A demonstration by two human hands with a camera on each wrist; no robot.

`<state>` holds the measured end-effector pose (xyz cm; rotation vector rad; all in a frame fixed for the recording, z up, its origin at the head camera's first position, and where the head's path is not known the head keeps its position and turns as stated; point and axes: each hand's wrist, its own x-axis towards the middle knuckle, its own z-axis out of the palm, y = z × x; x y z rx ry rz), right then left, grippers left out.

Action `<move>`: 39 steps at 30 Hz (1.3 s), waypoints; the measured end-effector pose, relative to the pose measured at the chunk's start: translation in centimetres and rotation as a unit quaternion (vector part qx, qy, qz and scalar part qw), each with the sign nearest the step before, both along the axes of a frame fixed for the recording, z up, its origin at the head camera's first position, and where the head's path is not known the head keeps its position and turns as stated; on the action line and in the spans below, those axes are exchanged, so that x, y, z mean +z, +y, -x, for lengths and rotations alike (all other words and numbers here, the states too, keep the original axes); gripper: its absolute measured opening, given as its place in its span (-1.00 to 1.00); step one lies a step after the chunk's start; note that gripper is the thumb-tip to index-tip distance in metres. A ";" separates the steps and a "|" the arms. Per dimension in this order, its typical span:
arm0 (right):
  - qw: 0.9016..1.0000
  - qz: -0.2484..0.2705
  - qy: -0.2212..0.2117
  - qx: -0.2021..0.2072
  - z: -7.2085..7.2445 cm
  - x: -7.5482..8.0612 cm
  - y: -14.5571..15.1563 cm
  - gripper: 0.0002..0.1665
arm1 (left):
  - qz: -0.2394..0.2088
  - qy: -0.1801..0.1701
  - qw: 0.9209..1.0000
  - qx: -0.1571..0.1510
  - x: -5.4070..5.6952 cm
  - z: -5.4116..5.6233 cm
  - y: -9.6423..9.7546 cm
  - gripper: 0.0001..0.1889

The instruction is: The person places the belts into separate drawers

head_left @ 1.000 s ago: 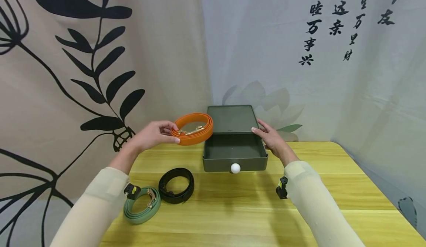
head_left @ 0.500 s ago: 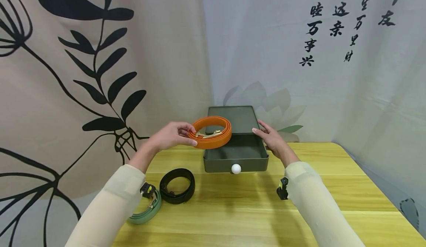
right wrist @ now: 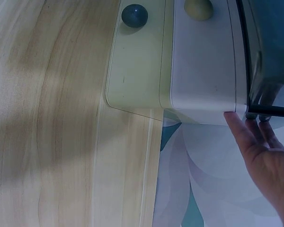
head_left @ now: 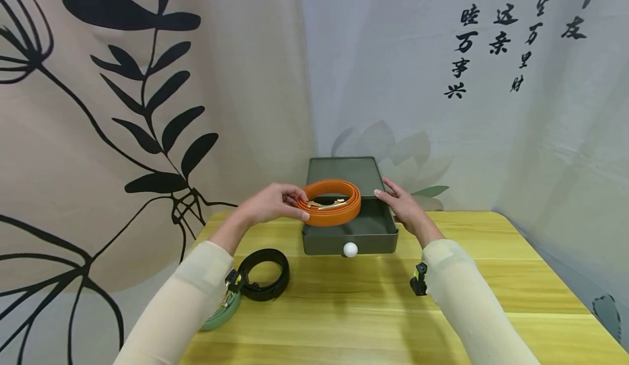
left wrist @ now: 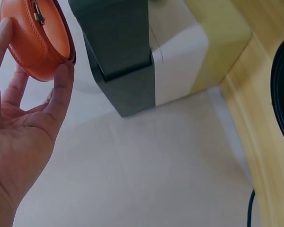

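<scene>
My left hand point(head_left: 277, 204) pinches a coiled orange belt point(head_left: 334, 218) with a gold buckle by its left edge, thumb below and fingers at the rim. The coil hangs over a pulled-out dark grey drawer point(head_left: 324, 243) with a white knob point(head_left: 350, 249), overlapping it in the head view. In the left wrist view, the belt point(left wrist: 26, 52) is at the fingertips. My right hand point(head_left: 405, 209) rests against the right side of the grey drawer box point(head_left: 344, 169), thumb at its upper edge. In the right wrist view its fingers are extended along the box's side.
A coiled black belt point(head_left: 263, 295) and a coiled green belt point(head_left: 223, 316), partly hidden by the left sleeve, lie on the wooden table point(head_left: 354, 321). Below the grey drawer are a white drawer point(right wrist: 203, 66) and a pale green one point(right wrist: 137, 71). A printed curtain point(head_left: 260, 81) hangs behind.
My left hand has carried the orange belt rightward, from beside the box to over the pulled-out drawer. The left sleeve now covers more of the green belt. My right hand stays at the box.
</scene>
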<state>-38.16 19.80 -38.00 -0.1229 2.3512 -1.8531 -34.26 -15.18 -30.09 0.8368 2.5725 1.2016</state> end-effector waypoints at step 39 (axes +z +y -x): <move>1.000 -0.011 0.005 0.000 0.1 -0.3 -0.1 -0.08 | 0.066 -0.035 0.997 -0.031 -0.7 0.0 3.6 -0.70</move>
